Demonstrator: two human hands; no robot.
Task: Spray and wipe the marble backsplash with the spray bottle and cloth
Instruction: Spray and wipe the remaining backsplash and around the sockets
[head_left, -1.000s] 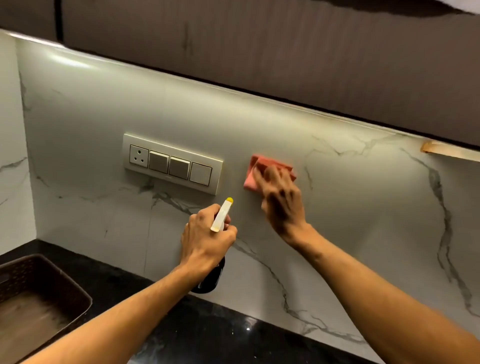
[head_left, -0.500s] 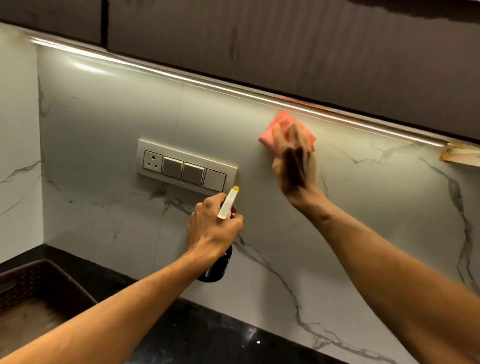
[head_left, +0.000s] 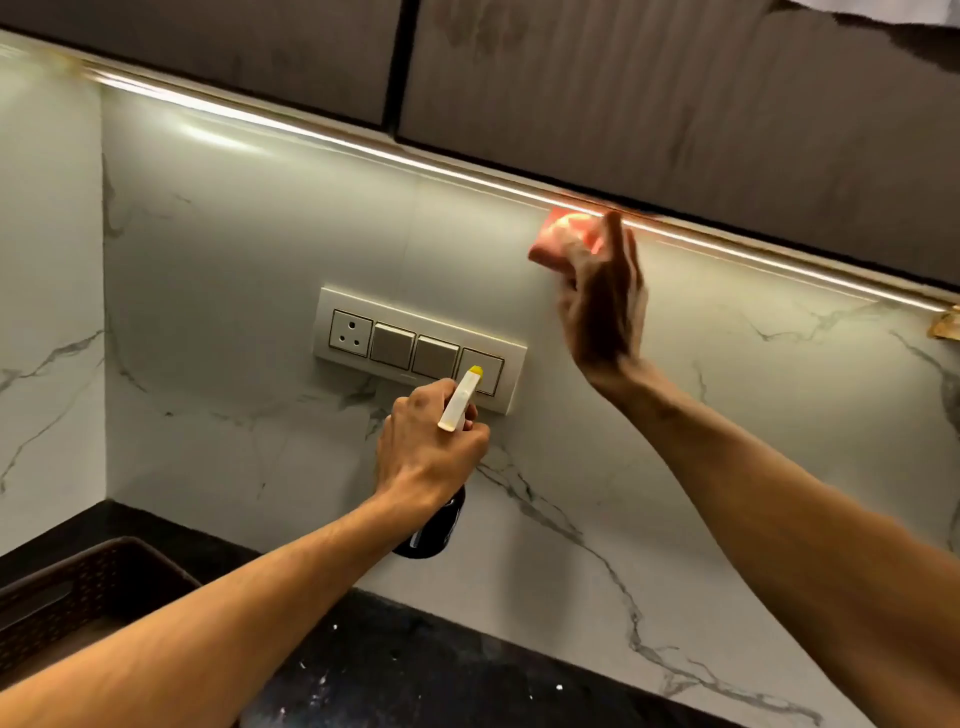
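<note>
Head view: right hand (head_left: 602, 306), fingers flat, has swept the cloth (head_left: 558, 239) up to the top edge of the backsplash (head_left: 260, 234), so this stroke looks finished; left hand (head_left: 426, 452) grips the spray bottle (head_left: 460, 397)

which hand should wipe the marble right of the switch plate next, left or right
Right. The right hand presses the pink cloth flat on the backsplash just under the light strip, above that patch. The left hand grips the spray bottle lower down and has no cloth.
</note>
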